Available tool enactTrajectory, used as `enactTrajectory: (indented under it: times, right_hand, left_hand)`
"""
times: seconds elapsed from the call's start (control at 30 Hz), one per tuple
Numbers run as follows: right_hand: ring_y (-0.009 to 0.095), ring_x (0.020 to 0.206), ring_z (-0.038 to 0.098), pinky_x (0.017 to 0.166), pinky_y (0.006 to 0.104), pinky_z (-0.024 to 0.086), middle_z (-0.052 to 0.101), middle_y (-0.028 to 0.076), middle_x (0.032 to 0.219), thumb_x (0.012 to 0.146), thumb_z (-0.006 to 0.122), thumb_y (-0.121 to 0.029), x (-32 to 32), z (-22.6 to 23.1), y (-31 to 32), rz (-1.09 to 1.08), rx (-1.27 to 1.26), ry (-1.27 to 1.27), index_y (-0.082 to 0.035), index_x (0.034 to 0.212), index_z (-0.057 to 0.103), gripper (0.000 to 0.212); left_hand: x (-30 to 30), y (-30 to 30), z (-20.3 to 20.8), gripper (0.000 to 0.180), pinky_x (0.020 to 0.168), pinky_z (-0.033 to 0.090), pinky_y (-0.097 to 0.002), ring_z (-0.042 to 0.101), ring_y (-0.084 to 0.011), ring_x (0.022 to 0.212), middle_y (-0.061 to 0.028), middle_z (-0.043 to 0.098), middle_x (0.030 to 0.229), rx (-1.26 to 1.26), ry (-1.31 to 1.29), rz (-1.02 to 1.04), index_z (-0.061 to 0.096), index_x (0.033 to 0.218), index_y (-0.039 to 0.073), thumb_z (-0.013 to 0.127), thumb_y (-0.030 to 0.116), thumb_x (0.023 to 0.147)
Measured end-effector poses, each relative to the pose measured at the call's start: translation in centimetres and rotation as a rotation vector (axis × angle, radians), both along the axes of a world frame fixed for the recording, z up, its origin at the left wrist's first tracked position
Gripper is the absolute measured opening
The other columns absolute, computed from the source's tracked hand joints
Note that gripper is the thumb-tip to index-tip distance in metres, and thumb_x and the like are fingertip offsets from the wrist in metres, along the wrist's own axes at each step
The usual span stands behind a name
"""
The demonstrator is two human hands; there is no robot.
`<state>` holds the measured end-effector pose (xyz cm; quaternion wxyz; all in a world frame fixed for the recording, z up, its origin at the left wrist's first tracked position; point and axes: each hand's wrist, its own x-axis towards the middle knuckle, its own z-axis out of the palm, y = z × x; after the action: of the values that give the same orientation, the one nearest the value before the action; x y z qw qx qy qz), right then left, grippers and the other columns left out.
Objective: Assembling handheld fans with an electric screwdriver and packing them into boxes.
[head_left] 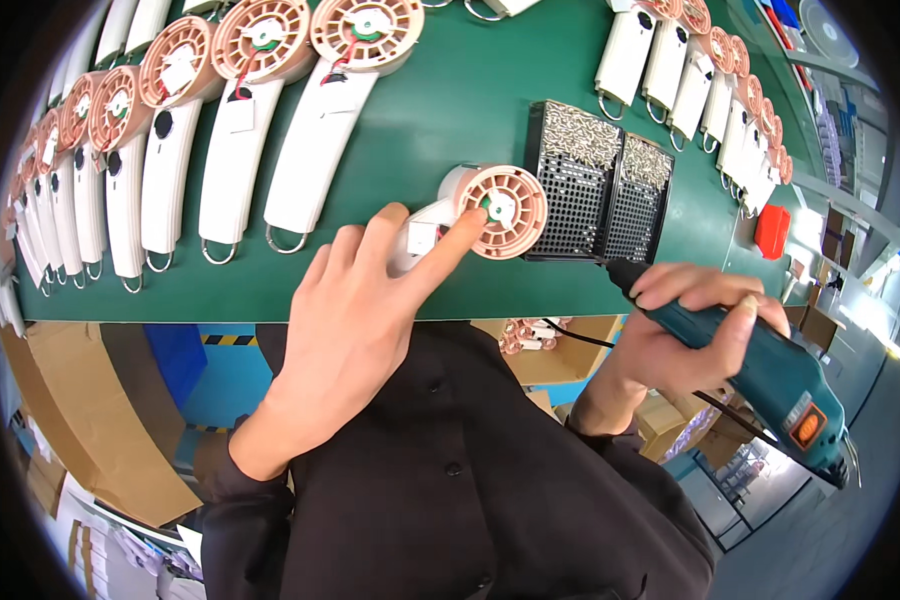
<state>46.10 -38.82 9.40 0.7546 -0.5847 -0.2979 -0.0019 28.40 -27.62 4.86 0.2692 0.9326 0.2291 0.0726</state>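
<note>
My left hand (355,320) rests over a white-handled device with a round, slotted pink head (520,240), which looks like a hair dryer body lying on the bench. One finger reaches onto the green and white centre of the head, while the other fingers curl over the handle; the thumb is hidden. In my right hand (695,325) is a teal electric screwdriver (770,365), its black nose pointing left and up. That tip is close to the near edge of a black perforated screw tray (575,215), which has two sections with small screws heaped at the far ends.
On the green bench (440,90), rows of similar devices (315,150) line the left, and more (690,95) stand at the far right. A red bin (772,232) sits at the right edge. Below the bench is a cardboard box (570,360) of pink parts. A black cord (580,336) hangs near my right wrist.
</note>
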Motion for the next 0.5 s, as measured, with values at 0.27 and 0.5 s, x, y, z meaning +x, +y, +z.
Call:
enactTrajectory:
  times: [0.27, 0.5]
  right_hand:
    - [0.021, 0.035, 0.044, 0.034, 0.0350, 0.045, 0.045, 0.012, 0.062, 0.087, 0.047, -0.011, 0.6, -1.4, -1.5, -0.013, -0.009, 0.030, -0.007, 0.100, 0.035, 0.018]
    - [0.021, 0.036, 0.045, 0.034, 0.0351, 0.045, 0.045, 0.012, 0.061, 0.086, 0.050, -0.010, 0.6, -2.0, -1.3, 0.017, -0.029, -0.013, -0.007, 0.098, 0.034, 0.020]
  left_hand:
    - [0.4, 0.1, 0.3, 0.071, 0.069, 0.045, -0.0352, 0.049, -0.0247, 0.078, -0.0110, 0.048, 0.105, -0.016, 0.024, -0.025, 0.049, 0.132, 0.026, 0.056, -0.006, 0.069]
    - [0.3, 0.1, 0.4, 0.071, 0.070, 0.045, -0.0358, 0.050, -0.0248, 0.078, -0.0107, 0.048, 0.105, -0.030, 0.019, -0.017, 0.049, 0.132, 0.026, 0.056, -0.006, 0.069]
